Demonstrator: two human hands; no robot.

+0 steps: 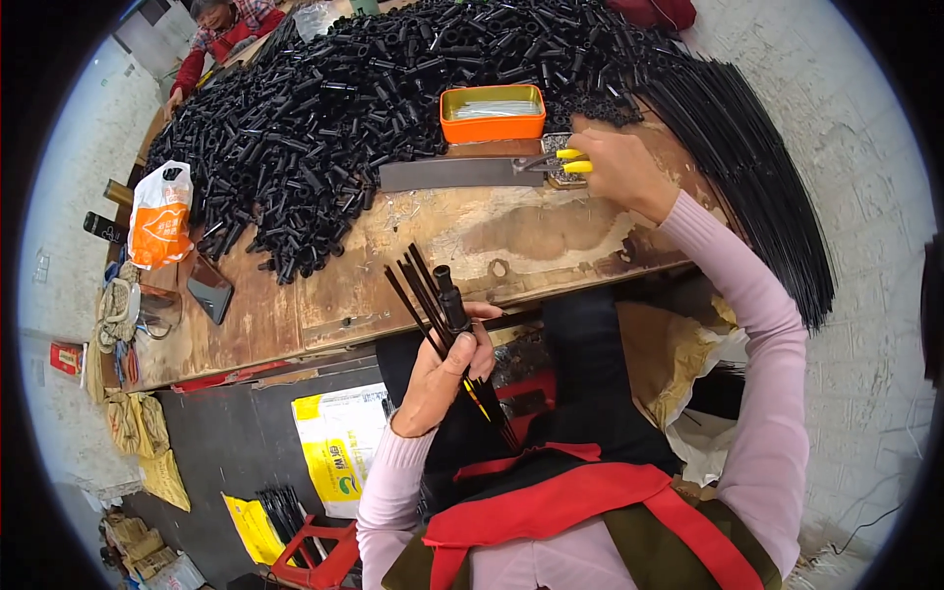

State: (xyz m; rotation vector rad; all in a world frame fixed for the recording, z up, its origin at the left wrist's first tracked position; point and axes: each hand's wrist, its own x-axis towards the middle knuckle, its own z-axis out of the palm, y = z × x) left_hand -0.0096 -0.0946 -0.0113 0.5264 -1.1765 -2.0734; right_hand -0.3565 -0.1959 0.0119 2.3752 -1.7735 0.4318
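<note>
My left hand (435, 382) is closed around several thin black rods (408, 293) and a short black plastic tube (451, 303), held upright in front of the table edge. The tube has a flared top and stands beside the rods. My right hand (621, 165) grips the yellow handles of a pair of pliers (565, 160) over the table. The pliers' jaws point left, above the right end of a flat grey metal bar (452, 174). Some of the right hand's fingers are hidden from view.
A large heap of black plastic tubes (334, 108) covers the back of the wooden table (383, 285). An orange tin (492, 129) holds thin pale sticks. Long black rods (747, 157) lie at right. A phone (209, 289) and plastic bag (160, 221) sit left. Another person (231, 29) works far left.
</note>
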